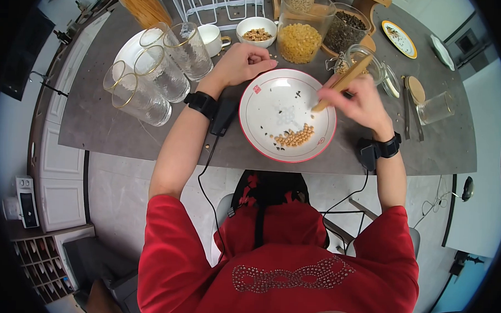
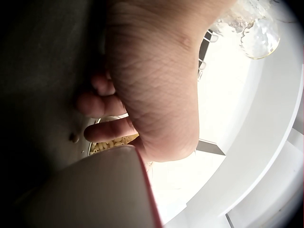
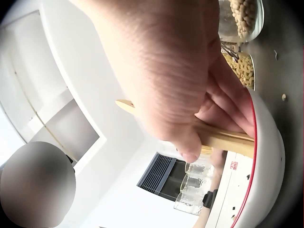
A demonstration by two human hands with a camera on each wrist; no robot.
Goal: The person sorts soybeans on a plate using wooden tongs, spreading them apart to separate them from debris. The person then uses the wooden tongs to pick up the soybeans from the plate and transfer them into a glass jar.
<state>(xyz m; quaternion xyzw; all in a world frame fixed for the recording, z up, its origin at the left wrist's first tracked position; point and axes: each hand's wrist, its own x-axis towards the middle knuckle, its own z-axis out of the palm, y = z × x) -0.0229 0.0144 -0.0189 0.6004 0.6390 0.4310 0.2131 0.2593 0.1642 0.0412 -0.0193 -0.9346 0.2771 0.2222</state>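
Observation:
A white dish with a red rim [image 1: 284, 152] stands before the person. Round tan beans [image 1: 295, 137] form a patch at its near side, with small dark bits scattered about. My right hand [image 1: 356, 99] grips wooden tongs [image 1: 350, 74], tips down inside the dish near its right wall. In the right wrist view the tongs [image 3: 228, 140] pass between thumb and fingers, low over the red rim. Against the dish's upper left edge rests my left hand [image 1: 241, 63], its fingers loosely bent. In the left wrist view those fingers [image 2: 107, 130] hang outside the dish wall.
Gold-rimmed glasses [image 1: 148, 92] crowd the left. Behind the dish stand a white cup [image 1: 211, 40], a small bowl [image 1: 257, 25], a jar of yellow pasta [image 1: 299, 43] and a jar of dark flakes [image 1: 346, 30]. A clip jar [image 1: 366, 61] and a glass [image 1: 435, 108] are at right.

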